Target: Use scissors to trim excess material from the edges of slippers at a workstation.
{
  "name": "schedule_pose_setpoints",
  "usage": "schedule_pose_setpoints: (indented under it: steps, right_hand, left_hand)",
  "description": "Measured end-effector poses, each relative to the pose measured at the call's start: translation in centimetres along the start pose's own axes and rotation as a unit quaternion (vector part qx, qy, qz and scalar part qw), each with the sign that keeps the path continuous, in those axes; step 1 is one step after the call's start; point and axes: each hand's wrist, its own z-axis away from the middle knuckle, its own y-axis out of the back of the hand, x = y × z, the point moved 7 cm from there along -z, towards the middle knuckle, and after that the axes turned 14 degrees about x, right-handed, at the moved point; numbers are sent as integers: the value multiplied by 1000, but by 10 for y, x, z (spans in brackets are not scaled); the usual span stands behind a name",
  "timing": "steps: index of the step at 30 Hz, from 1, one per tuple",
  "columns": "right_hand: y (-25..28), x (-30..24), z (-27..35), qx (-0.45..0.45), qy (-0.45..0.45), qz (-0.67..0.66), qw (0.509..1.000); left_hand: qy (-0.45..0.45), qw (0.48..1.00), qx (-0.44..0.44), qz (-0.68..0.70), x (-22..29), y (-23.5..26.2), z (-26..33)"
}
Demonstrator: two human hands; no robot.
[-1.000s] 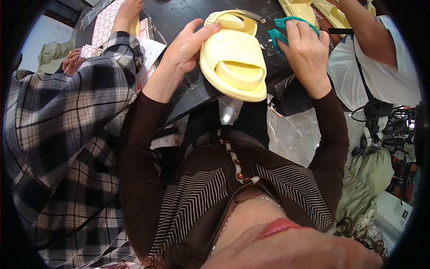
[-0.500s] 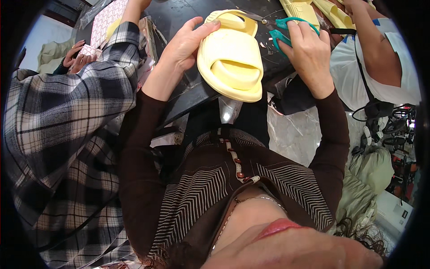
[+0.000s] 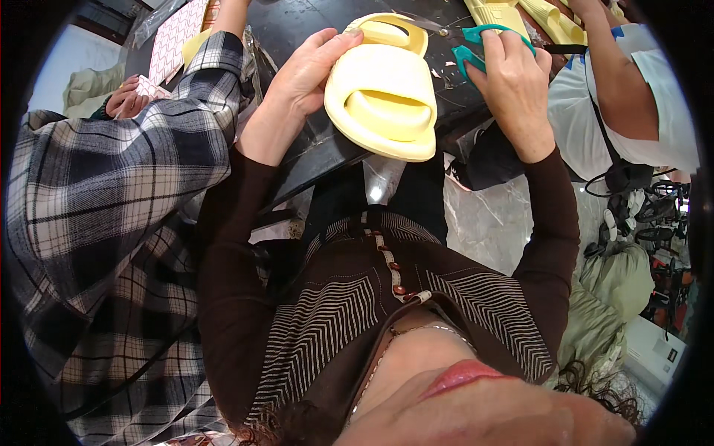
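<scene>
A pale yellow foam slide sandal [image 3: 385,89] lies on the dark table [image 3: 312,149] in front of me, sole end toward me. My left hand [image 3: 301,82] grips its left edge, thumb up along the strap. My right hand [image 3: 509,85] is closed around teal-handled scissors [image 3: 470,46], whose blades point left at the sandal's far end.
A person in a plaid shirt [image 3: 97,193] sits close on my left, one hand [image 3: 126,97] near a patterned sheet [image 3: 175,41]. Another person in a white shirt [image 3: 632,111] works on the right by more yellow sandals [image 3: 520,13]. Bags lie on the floor at right.
The view has shifted slightly; my hands and the sandal stay in nearly the same grip. The plaid-sleeved arm on the left has drawn closer to the table edge.
</scene>
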Motion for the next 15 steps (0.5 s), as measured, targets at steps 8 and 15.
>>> schedule_pose_setpoints:
  steps: [8, 15]
  right_hand:
    - [-1, -2, -2, -9, 18, 23, 1000]
    - [-4, -5, -6, 27, 44, 31, 998]
  left_hand:
    - [-7, 1000, 19, -7, 2, -5, 5]
    - [-4, 1000, 7, -13, 0, -4, -1]
